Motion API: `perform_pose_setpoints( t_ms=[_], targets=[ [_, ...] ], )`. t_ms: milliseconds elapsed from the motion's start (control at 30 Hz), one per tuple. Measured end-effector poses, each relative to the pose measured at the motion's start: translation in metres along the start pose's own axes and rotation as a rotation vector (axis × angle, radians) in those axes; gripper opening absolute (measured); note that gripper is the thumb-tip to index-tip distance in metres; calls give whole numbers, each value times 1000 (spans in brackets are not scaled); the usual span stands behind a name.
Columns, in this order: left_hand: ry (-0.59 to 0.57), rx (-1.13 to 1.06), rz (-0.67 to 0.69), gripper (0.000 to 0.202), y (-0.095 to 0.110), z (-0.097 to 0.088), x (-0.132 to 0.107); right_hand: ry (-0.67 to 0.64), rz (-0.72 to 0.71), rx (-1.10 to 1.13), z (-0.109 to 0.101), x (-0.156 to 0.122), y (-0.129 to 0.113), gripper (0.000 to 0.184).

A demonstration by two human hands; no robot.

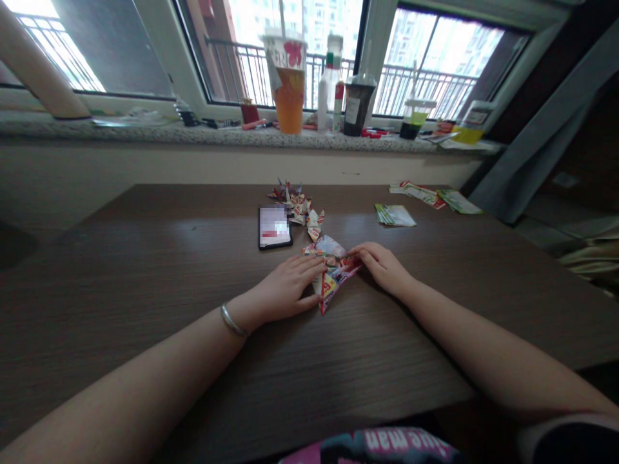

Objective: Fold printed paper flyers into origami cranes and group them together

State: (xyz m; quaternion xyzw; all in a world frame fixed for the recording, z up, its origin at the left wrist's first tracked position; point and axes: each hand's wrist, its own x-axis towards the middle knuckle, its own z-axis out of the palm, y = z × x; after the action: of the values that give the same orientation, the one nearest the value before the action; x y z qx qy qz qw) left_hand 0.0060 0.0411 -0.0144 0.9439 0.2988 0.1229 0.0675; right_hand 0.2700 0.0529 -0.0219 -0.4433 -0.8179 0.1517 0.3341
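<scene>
A sheet of colourful printed paper (333, 281), partly folded to pointed corners, lies on the brown table in front of me. My left hand (294, 283), with a silver bangle at the wrist, rests flat on its left side, fingers stretched out and thumb apart. At the paper's right edge, my right hand (380, 263) has its fingers bent together and pinches the edge; the fingertips are partly hidden. Just beyond the sheet sit several folded paper pieces (315, 222) in a loose row, with a spikier darker cluster (286, 191) at the far end.
A phone (275, 227) with a lit, blurred screen lies left of the folded pieces. Stacks of printed paper (395, 215) and further slips (459, 201) are at the back right. Cups, including a tall orange drink (290, 96), and bottles line the stone windowsill (217, 135).
</scene>
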Motion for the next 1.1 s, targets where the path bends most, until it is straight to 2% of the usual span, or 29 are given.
perform_pose_setpoints(
  t_ms=[200, 367, 600, 933, 1100],
  targets=[
    [-16, 53, 49, 50, -1, 2, 0, -96, -176, -140, 1, -2, -7, 16],
    [-18, 82, 41, 50, 0, -2, 2, -210, -308, -166, 0, 0, -9, 34],
    [30, 136, 44, 44, 2, -5, 4, -266, -294, -198, -2, 1, -10, 40],
    [253, 188, 39, 25, 7, -15, 5, -270, -272, -244, -4, 0, -11, 41],
    [271, 206, 26, 20, 8, -17, 4, -285, -267, -253, -5, 0, -12, 41]
  ],
)
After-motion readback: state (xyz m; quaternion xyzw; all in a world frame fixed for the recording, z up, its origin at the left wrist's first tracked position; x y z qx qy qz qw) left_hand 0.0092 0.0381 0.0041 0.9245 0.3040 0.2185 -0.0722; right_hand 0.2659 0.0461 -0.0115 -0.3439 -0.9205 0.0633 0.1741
